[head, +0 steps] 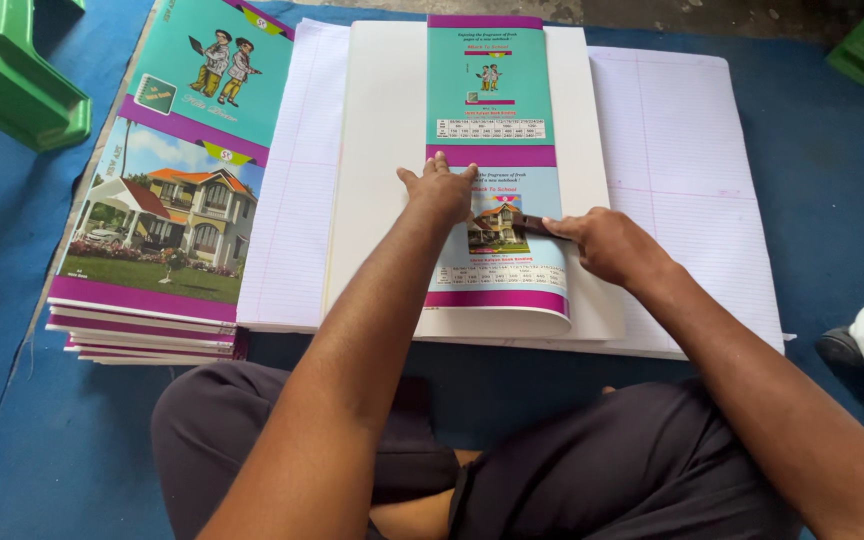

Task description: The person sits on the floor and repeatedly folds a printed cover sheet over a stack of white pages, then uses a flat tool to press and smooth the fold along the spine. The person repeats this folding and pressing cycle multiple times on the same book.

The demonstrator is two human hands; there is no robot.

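A long, glossy printed cover sheet in teal and purple (492, 150) is laid lengthwise down the middle of a white card board (382, 180), its long axis running away from the person, its near end curling over the board's edge. It is pinned by the left hand (439, 190), fingers together and flat on the paper. The right hand (602, 243) is closed on a small dark tool (534, 226), perhaps a blade, though this cannot be made out clearly. The sheet is judged light, limp and slippery, best held flat by pressure rather than pinched. Ruled paper sheets (692, 150) lie beneath; a stack of printed notebooks (157, 230) sits alongside.
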